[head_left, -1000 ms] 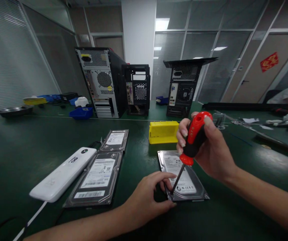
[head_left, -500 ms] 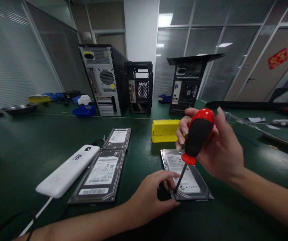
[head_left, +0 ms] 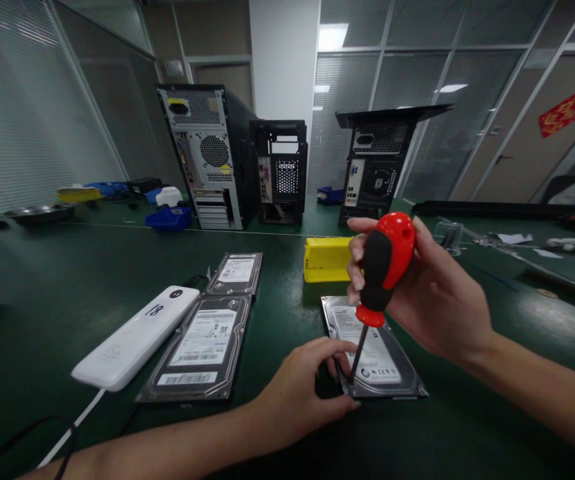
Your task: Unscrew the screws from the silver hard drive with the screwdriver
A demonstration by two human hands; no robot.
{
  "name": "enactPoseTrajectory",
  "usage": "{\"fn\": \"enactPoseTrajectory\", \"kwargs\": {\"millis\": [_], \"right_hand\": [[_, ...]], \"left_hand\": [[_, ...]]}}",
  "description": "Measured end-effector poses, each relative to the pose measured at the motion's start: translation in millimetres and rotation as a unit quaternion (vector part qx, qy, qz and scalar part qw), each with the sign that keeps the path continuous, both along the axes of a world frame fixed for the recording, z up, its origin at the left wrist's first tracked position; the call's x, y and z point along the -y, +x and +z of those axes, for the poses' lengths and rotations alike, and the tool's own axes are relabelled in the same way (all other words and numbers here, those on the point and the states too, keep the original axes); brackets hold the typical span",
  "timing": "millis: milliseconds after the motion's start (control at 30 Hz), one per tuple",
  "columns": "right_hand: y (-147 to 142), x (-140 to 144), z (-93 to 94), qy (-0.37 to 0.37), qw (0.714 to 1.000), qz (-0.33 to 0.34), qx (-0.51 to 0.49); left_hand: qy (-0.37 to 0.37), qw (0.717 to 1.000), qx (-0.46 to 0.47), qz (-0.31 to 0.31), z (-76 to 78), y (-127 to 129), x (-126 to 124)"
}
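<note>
Fingers of the right hand [head_left: 440, 303] wrap a red-and-black screwdriver [head_left: 385, 263], its tip at the near-left corner of a hard drive [head_left: 382, 360] on the table [head_left: 277, 320]; fingers of the left hand [head_left: 300, 380] hold that corner.

dark green tabletop [head_left: 280, 333], white pillar [head_left: 284, 60], glass partitions [head_left: 410, 80] with blinds [head_left: 12, 140], bright light panel [head_left: 333, 37], door [head_left: 530, 157] bearing a red sign [head_left: 559, 116]
</note>
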State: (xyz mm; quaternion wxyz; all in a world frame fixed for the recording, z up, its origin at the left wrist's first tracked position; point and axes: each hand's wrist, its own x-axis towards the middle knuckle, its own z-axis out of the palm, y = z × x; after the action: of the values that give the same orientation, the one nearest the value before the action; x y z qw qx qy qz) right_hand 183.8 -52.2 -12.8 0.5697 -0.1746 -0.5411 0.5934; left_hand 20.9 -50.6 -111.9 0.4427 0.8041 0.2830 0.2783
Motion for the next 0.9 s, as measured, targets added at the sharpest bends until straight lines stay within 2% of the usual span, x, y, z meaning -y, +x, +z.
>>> {"fn": "enactPoseTrajectory", "kwargs": {"millis": [300,500,767,900], "right_hand": [[-6.0,0.8,5.0,0.028,0.999,-0.015,0.018],[-5.0,3.7,3.8,0.014,1.000,0.026,0.010],[-1.7,4.6,6.9,0.040,0.998,-0.022,0.046],[1.9,6.7,8.7,0.038,0.999,0.003,0.036]], "left_hand": [[-0.005,1.000,-0.005,0.000,2.2,0.1,0.4],[-0.006,1.000,-0.011,-0.001,2.3,0.6,-0.1],[-0.004,1.000,0.001,-0.005,0.6,0.4,-0.1],[0.005,1.000,0.002,-0.005,-0.1,0.2,-0.3]]}}
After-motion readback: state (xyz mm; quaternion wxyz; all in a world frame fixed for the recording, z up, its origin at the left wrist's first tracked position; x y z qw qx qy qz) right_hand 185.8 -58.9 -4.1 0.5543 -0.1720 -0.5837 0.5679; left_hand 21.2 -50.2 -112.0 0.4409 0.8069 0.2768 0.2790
